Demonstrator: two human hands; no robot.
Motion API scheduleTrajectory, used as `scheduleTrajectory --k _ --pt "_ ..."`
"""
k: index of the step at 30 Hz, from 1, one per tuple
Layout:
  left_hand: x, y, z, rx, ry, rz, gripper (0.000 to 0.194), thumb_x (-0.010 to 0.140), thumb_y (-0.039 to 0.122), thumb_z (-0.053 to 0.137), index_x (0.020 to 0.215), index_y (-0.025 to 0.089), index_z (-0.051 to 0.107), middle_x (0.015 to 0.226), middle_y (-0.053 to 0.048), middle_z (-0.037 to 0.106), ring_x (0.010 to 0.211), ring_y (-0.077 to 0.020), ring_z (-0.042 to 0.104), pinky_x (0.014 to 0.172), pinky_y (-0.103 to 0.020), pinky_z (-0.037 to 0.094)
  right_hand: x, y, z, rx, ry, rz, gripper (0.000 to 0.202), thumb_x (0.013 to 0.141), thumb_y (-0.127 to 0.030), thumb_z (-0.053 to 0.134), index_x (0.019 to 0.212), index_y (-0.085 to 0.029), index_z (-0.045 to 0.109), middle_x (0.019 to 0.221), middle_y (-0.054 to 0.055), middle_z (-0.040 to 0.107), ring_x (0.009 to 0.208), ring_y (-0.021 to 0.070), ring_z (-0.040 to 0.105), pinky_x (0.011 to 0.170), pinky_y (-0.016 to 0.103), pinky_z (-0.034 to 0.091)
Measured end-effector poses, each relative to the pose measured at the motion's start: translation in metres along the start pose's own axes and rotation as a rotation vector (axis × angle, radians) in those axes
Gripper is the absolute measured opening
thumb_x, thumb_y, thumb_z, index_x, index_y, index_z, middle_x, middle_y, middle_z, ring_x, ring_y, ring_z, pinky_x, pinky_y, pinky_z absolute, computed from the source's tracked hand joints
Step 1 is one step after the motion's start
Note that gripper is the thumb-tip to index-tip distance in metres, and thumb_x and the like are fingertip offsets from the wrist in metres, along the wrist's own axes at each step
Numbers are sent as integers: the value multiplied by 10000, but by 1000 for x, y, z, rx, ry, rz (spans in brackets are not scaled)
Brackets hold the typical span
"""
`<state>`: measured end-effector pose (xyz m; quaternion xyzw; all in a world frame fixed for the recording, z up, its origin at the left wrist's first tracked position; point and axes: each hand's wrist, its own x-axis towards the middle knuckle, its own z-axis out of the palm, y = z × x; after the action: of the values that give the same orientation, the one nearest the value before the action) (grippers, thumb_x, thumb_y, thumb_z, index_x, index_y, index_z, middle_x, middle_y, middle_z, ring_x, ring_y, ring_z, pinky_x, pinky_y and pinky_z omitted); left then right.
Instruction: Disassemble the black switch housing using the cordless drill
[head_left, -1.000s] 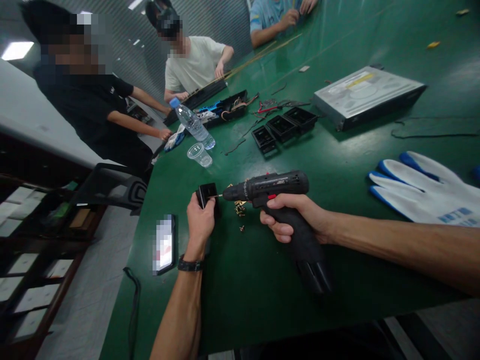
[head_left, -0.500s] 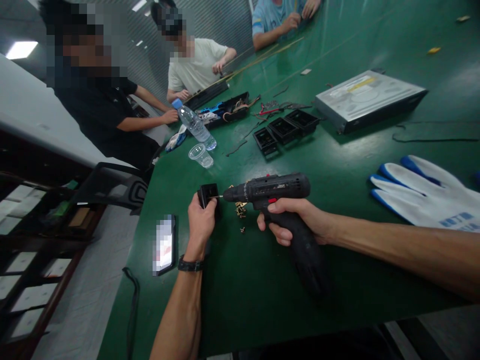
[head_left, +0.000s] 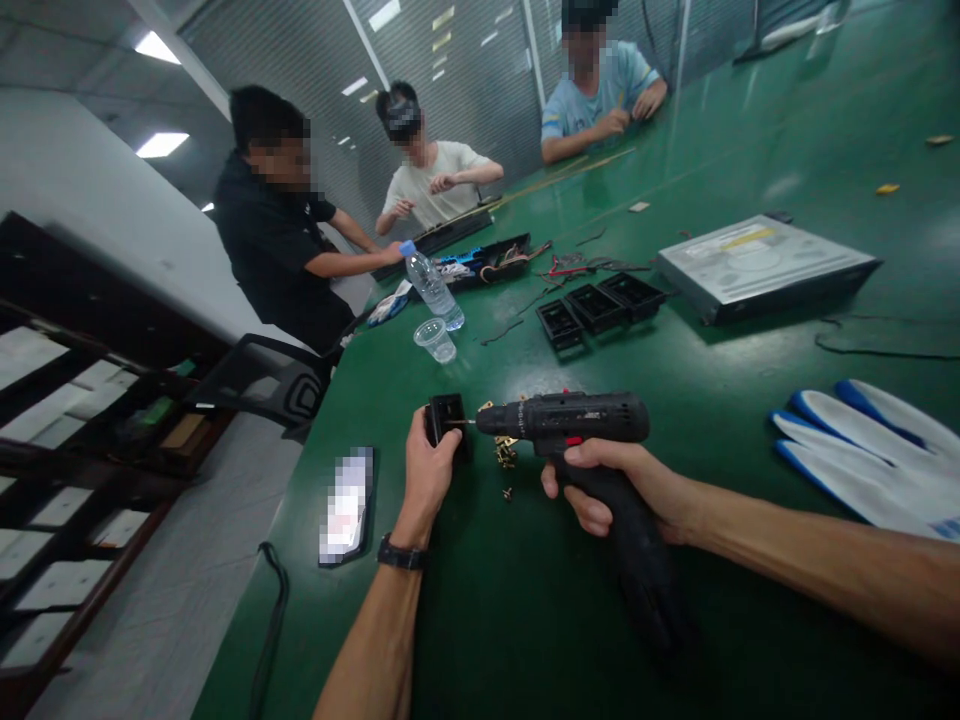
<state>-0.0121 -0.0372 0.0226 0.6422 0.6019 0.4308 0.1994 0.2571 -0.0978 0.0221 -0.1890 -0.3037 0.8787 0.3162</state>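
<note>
My left hand [head_left: 431,468] grips a small black plastic box [head_left: 448,408], its open side turned toward the right. In my right hand [head_left: 611,480] is a black cordless drill [head_left: 581,417], held by its handle and pointing left. Its thin bit [head_left: 466,422] reaches the box near my left thumb; whether the tip touches a screw cannot be made out. Small brass-coloured screws [head_left: 506,457] and brass pieces lie on the green table just below and behind the drill's chuck.
Black plastic boxes [head_left: 600,307] sit beyond the drill, near a flat metal drive unit [head_left: 765,265]. A plastic cup [head_left: 435,341] and water bottle [head_left: 435,287] stand ahead. Left lies a phone [head_left: 347,507]; right, white-blue gloves [head_left: 877,455]. Three people [head_left: 439,185] work across the table [head_left: 510,620].
The camera view has tilted up, so the scene sits lower and further right. Both hands keep the box and drill in nearly the same position together. One co-worker's hands have lifted.
</note>
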Motion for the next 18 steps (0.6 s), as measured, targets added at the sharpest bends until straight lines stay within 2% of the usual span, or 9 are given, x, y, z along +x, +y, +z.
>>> scheduleTrajectory --k 7,18 --pt "1 4 1 39 33 1 318 794 218 580 1111 188 591 990 -22 634 873 -179 571 813 -287 439 3 5 -3 40 4 -9 373 915 -345 443 885 -57 679 486 0 495 443 101 463 491 221 361" --pt "6 3 -2 47 -30 25 244 810 214 562 1051 182 578 942 -13 614 855 -174 550 809 -287 415 2 2 -1 43 16 -2 364 901 -356 454 864 -66 671 484 -3 490 444 105 467 491 224 363"
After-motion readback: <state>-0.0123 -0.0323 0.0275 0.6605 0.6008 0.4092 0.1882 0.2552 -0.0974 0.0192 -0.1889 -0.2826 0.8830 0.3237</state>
